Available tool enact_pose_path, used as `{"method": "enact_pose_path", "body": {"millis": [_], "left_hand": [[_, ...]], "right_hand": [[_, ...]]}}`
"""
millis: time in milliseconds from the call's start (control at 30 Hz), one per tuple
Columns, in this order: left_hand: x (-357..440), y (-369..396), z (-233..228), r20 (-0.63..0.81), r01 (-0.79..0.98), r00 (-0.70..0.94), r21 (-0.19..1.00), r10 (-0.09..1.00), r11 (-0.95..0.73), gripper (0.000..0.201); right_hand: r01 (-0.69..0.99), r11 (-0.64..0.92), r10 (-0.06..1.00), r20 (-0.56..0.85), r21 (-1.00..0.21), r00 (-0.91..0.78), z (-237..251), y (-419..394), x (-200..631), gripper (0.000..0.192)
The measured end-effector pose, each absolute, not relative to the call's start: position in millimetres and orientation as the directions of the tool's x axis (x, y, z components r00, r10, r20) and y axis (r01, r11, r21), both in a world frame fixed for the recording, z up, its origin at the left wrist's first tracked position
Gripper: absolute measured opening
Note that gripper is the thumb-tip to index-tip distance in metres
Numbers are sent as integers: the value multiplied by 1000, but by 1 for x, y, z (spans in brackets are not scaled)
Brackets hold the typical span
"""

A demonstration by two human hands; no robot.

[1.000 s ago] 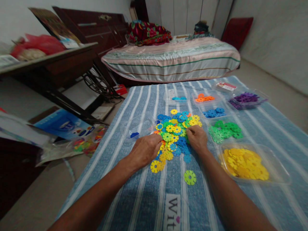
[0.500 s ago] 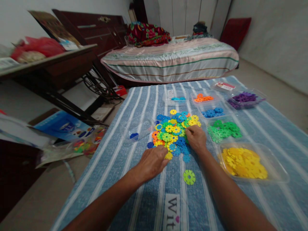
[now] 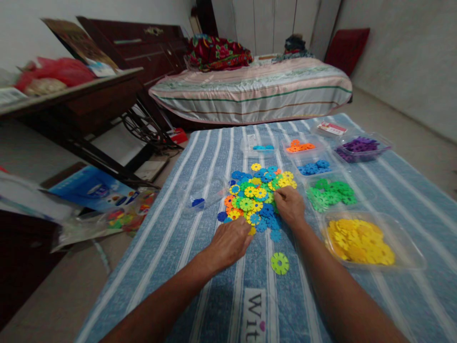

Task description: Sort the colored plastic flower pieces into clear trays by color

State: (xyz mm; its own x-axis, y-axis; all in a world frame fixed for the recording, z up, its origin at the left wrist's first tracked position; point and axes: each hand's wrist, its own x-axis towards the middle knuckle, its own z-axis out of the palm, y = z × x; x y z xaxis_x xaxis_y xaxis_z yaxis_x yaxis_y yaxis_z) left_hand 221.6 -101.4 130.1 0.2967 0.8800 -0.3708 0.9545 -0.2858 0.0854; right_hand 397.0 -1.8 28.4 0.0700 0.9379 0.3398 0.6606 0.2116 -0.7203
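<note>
A heap of flower-shaped plastic discs [image 3: 246, 204] in yellow, green, blue and orange lies on the striped cloth. At its front edge is my left hand [image 3: 232, 239], fingers curled together and partly covering a yellow disc [image 3: 252, 231]. My right hand [image 3: 290, 206] is closed in a pinch against the heap's right side. Whatever either hand's fingertips hold is hidden. A single lime-green disc [image 3: 280, 263] lies apart, nearer to me, between my forearms.
Clear tubs hold sorted discs: yellow [image 3: 360, 242], green [image 3: 330, 194], blue [image 3: 314, 167], orange [image 3: 300, 146], purple [image 3: 359, 148] and light blue [image 3: 263, 147]. Left of the heap, another clear tub [image 3: 185, 193] holds dark blue discs. A bed [image 3: 250, 90] stands beyond the table.
My left hand has shifted slightly right and now covers more of the yellow disc at the heap's front edge. My right hand stays at the heap's right side.
</note>
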Motion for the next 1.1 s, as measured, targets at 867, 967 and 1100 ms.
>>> {"method": "enact_pose_path", "body": {"millis": [867, 967, 1100], "left_hand": [[271, -103, 117, 111, 731, 432, 539, 895, -419, 19], [236, -111, 113, 46, 819, 311, 494, 949, -292, 21], [201, -123, 110, -2, 875, 138, 468, 990, -121, 21]], "right_hand": [[650, 207, 944, 324, -731, 63, 27, -1, 397, 27], [652, 216, 938, 339, -727, 67, 29, -3, 396, 28], [658, 221, 938, 341, -720, 58, 28, -2, 397, 29]]}}
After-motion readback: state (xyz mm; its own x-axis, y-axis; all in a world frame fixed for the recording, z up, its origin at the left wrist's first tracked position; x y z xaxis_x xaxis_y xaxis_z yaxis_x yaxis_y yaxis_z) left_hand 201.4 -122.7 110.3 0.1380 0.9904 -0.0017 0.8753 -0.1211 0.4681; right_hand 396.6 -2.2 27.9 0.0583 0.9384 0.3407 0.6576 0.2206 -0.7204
